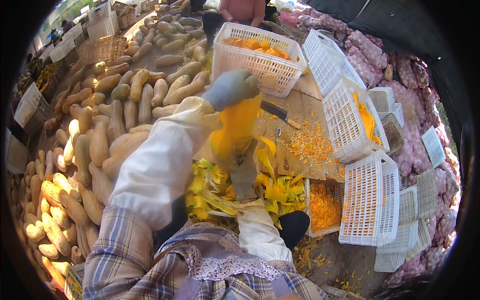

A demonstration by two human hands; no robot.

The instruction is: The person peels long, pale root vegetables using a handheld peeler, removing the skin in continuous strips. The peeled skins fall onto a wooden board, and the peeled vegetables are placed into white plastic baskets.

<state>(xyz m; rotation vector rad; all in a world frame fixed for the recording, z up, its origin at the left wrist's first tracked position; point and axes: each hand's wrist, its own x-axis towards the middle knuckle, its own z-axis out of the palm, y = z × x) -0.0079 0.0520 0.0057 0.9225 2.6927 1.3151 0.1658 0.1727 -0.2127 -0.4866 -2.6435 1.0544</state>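
My left hand [234,88], in a blue-grey glove below a white sleeve cover, grips the upper end of a peeled orange squash [238,122], blurred and roughly upright. Against its lower part is my right hand [243,168] in a grey-green glove; its fingers are blurred, and any tool in them is hidden. A strip of yellow peel [268,146] curls beside this hand. More peelings [285,193] lie heaped below, around my right forearm. On the wooden board [307,101] rest a knife with a wooden handle [293,123], a metal spoon [278,132] and scattered seeds [307,148].
A white crate of orange pieces [258,62] stands ahead; another person sits behind it. Crates [352,123] line the right, before net sacks of bulbs [408,123]. A bin of orange pulp [324,208] is near my right knee. Whole squash [99,142] cover the left floor.
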